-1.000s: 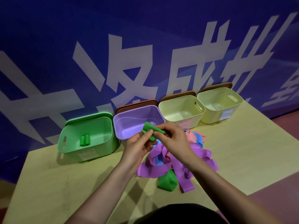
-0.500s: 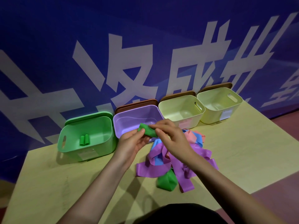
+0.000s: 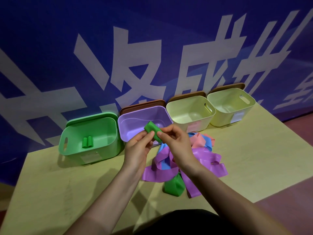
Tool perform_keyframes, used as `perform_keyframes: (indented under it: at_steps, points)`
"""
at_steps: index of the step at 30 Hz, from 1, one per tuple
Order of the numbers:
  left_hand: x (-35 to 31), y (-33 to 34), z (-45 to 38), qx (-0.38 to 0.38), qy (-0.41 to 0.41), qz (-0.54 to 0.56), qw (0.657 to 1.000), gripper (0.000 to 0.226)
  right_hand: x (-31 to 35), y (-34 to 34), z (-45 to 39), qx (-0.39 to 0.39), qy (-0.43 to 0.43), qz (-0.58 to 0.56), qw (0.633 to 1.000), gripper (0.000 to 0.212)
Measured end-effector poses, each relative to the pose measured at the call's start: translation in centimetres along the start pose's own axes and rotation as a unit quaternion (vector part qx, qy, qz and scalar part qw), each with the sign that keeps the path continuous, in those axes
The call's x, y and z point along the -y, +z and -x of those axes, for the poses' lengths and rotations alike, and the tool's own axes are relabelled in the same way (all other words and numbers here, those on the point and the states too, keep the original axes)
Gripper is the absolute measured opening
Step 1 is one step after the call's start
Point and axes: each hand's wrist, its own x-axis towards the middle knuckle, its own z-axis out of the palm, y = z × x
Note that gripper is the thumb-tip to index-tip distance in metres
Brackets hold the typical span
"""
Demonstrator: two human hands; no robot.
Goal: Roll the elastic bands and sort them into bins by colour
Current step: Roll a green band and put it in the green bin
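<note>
The left hand and the right hand were together above the table, both pinching a green band between thumb and fingertips; it was held in the air in front of the purple bin, wound up into a short, flattish roll. By the look of it, the rolling step was nearly done on this band. Just below the hands lay a loose pile of bands, purple, blue and pink, with one more green one at its near edge. To the left stood the green bin, holding two green rolls, and to the right two pale yellow bins. The next move probably called for a last tightening turn, then carrying the roll left to the green bin without letting it spring open.
</note>
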Motion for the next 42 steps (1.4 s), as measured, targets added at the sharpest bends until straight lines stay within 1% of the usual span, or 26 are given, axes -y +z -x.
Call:
perform_keyframes:
  at_steps: [3, 6, 7, 9, 10, 13, 16, 18, 19, 23, 25, 29, 31, 35, 36, 38, 40, 42]
  points:
    - [-0.2, -0.1, -0.2, -0.012, 0.001, 0.013, 1.0, 0.013, 0.0, 1.1, -0.2, -0.011, -0.015, 0.002, 1.0, 0.021]
    - [-1.6, -0.8, -1.1, 0.031, -0.043, 0.023, 0.998, 0.016, -0.2, 1.4, -0.3, -0.008, -0.027, 0.009, 1.0, 0.012]
    - [-2.2, -1.3, -1.4, 0.047, -0.062, 0.015, 0.997, 0.016, -0.3, 1.2, -0.3, 0.009, -0.015, -0.004, 1.0, 0.01]
    - [-2.9, -2.5, -1.9, 0.072, -0.082, -0.021, 0.994, 0.015, -0.7, 0.8, -0.5, 0.051, 0.036, -0.046, 0.997, 0.019]
    - [-3.1, -3.0, -2.0, 0.082, -0.086, -0.04, 0.992, 0.015, -0.8, 0.7, -0.7, 0.065, 0.058, -0.052, 0.995, 0.021]
    - [-2.9, -4.2, -2.2, 0.102, -0.088, -0.058, 0.989, 0.019, -0.9, 1.3, -1.1, 0.086, 0.074, -0.026, 0.993, 0.012]
    - [-2.6, -4.9, -2.6, 0.097, -0.076, -0.06, 0.991, 0.026, -0.9, 2.5, -1.6, 0.104, 0.089, 0.005, 0.991, 0.011]
    - [-2.6, -5.5, -2.9, 0.075, -0.062, -0.065, 0.993, 0.029, -1.0, 3.2, -2.2, 0.111, 0.1, 0.016, 0.989, 0.007]
    - [-2.7, -5.8, -3.1, 0.055, -0.054, -0.066, 0.995, 0.027, -1.2, 3.6, -2.6, 0.115, 0.1, 0.023, 0.988, 0.009]
    - [-3.2, -7.7, -4.4, -0.049, -0.041, -0.042, 0.997, 0.017, -1.5, 5.9, -4.1, 0.17, 0.119, 0.035, 0.978, 0.014]
    - [-3.5, -8.9, -5.3, -0.067, -0.039, -0.052, 0.996, 0.015, -2.0, 7.4, -5.2, 0.195, 0.135, 0.05, 0.97, 0.013]
    - [-4.8, -11.5, -7.5, -0.111, -0.033, -0.064, 0.991, 0.017, -3.7, 11.7, -8.2, 0.237, 0.153, 0.116, 0.952, 0.016]
    - [-5.7, -13.2, -9.1, -0.142, -0.03, -0.068, 0.987, 0.016, -4.5, 14.4, -9.6, 0.246, 0.151, 0.13, 0.948, 0.01]
    - [-6.5, -16.9, -12.5, -0.171, -0.046, -0.092, 0.98, 0.011, -7.2, 19.6, -12.0, 0.252, 0.155, 0.164, 0.941, 0.02]
    - [-6.5, -17.9, -13.4, -0.174, -0.053, -0.115, 0.977, 0.009, -8.3, 20.7, -12.6, 0.253, 0.159, 0.179, 0.937, 0.021]
    - [-6.4, -20.2, -15.4, -0.169, -0.052, -0.217, 0.96, 0.017, -10.9, 22.7, -13.8, 0.253, 0.174, 0.224, 0.925, 0.026]
    - [-6.8, -22.3, -17.4, -0.149, -0.032, -0.367, 0.918, 0.026, -13.4, 24.5, -14.8, 0.261, 0.192, 0.277, 0.904, 0.034]
    - [-7.8, -24.1, -18.8, -0.154, 0.019, -0.471, 0.868, 0.035, -15.7, 25.9, -15.6, 0.253, 0.216, 0.309, 0.891, 0.039]
